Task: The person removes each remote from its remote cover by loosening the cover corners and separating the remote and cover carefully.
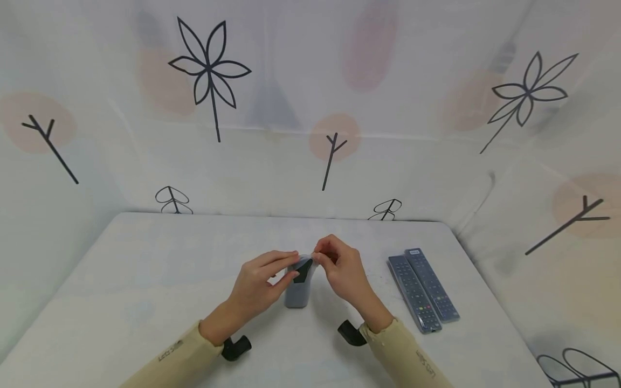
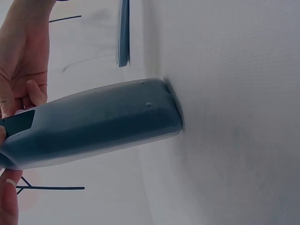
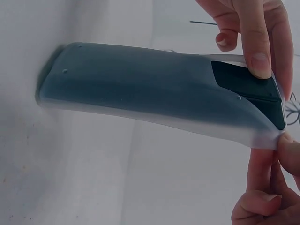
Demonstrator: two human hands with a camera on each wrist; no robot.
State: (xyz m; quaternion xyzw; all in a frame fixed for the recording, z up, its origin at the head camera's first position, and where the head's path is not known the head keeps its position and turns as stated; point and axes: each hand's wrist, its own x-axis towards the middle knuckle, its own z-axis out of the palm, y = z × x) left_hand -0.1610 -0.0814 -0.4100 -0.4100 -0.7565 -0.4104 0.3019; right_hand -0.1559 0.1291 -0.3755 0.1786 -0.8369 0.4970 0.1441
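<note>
At counter [image 1: 145, 269] centre, your left hand [image 1: 257, 285] and right hand [image 1: 344, 275] both pinch the far end of the remote [image 1: 297, 288], half-sheathed in a clear silicone sleeve [image 3: 262, 136]. Long axis runs 6 to 12 o'clock, near end resting on the counter, far end lifted. Likely light, rigid body; sleeve soft and stretchy, so hold its rim. Two sleeved remotes [image 1: 423, 291] lie at 3 o'clock.

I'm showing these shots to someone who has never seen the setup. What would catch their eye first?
Mid-table, the left hand and right hand pinch the top of a translucent cover pulled over a dark remote standing on its end. To the right, two covered remotes lie side by side on the white table. Behind, a pale curtain carries black leaf drawings.
</note>
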